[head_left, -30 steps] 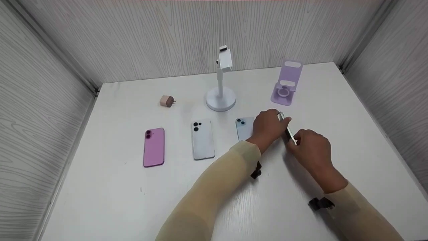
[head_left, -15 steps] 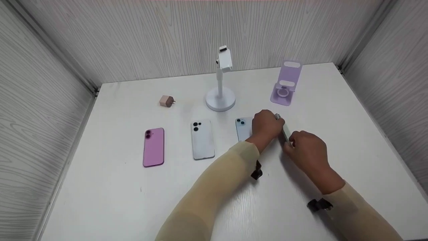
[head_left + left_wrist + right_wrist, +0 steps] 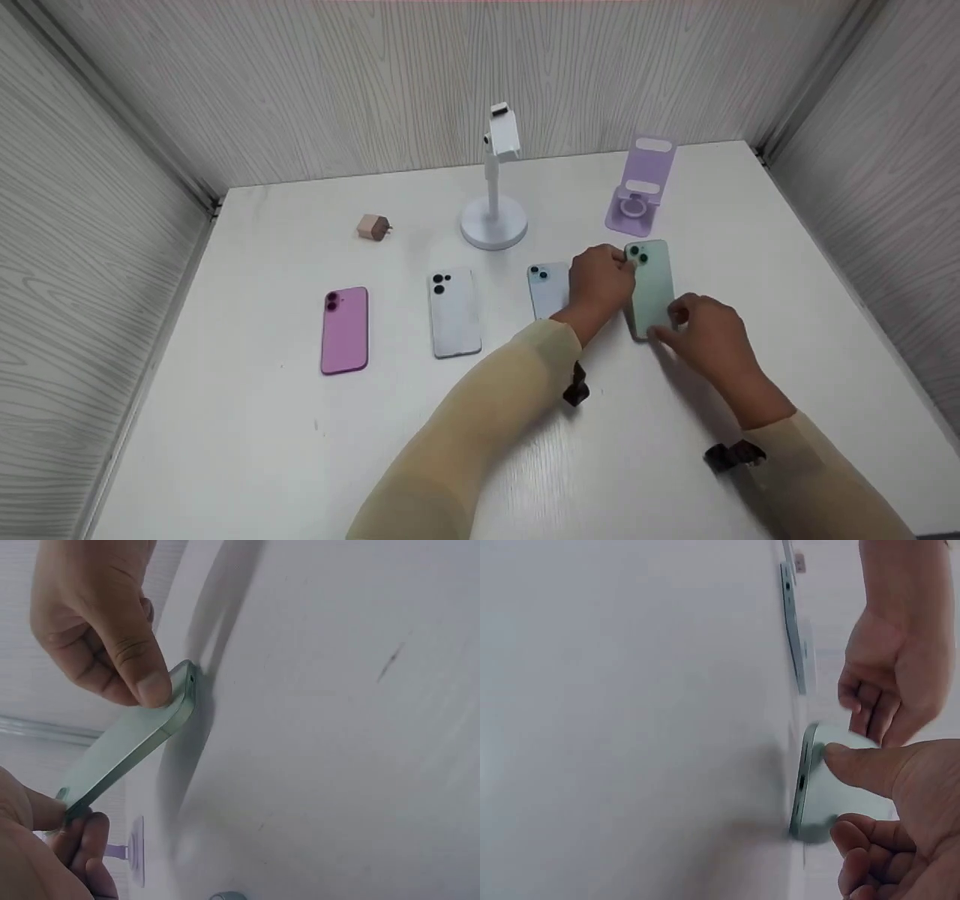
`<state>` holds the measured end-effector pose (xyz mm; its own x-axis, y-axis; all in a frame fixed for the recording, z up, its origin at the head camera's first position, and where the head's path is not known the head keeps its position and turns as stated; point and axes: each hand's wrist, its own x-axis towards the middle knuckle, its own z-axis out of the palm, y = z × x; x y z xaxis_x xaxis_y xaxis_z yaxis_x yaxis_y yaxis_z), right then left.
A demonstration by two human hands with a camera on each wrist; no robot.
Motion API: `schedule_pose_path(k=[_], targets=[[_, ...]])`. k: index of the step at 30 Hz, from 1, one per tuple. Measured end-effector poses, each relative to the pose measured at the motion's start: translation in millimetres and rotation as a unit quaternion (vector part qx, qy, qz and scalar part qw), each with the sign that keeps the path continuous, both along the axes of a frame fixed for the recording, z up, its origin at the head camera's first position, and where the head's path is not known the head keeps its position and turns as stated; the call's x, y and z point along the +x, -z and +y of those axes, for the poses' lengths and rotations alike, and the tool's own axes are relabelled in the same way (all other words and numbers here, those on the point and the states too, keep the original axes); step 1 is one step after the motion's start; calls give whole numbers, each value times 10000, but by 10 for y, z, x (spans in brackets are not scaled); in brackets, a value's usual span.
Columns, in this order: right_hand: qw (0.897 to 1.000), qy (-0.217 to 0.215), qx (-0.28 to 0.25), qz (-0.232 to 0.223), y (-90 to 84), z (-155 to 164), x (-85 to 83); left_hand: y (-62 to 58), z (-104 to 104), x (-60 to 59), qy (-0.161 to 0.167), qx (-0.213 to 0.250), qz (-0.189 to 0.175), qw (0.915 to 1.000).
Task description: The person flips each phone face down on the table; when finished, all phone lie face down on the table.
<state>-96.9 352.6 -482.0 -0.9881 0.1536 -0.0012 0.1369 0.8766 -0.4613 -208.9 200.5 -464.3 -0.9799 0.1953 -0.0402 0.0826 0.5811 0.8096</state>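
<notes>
A pale green phone (image 3: 649, 289) faces back up between both hands, right of the row of phones. In the left wrist view the green phone (image 3: 127, 742) is tilted, with its near corner touching the white table (image 3: 337, 727). My left hand (image 3: 619, 274) grips its camera end from the left. My right hand (image 3: 675, 322) pinches the near end, thumb (image 3: 862, 765) pressed on the back and fingers curled underneath. A light blue phone (image 3: 544, 289) lies just left of my left hand, partly hidden by it.
A white phone (image 3: 454, 311) and a pink phone (image 3: 345, 328) lie back up further left. Behind stand a white clamp stand (image 3: 495, 217) and a purple folding stand (image 3: 639, 196). A small beige charger plug (image 3: 373, 226) sits at back left. Grey walls enclose the table.
The green phone was held on edge between both hands. It has since turned back up and come down toward the table, and my right hand slid slightly nearer.
</notes>
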Motion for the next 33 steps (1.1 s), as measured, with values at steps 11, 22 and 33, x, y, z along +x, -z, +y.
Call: schedule_pose_path(k=[11,22,33], targets=[[9949,164,-736,-668,64,301,-65,43,-2,25,195,291,-162,9993],[9927,171,-887,-796,74,307,-89,140,-3,33,513,276,-260,9980],[9929,119,-821,-851,74,312,-101,176,17,83,1105,-829,-19,9904]])
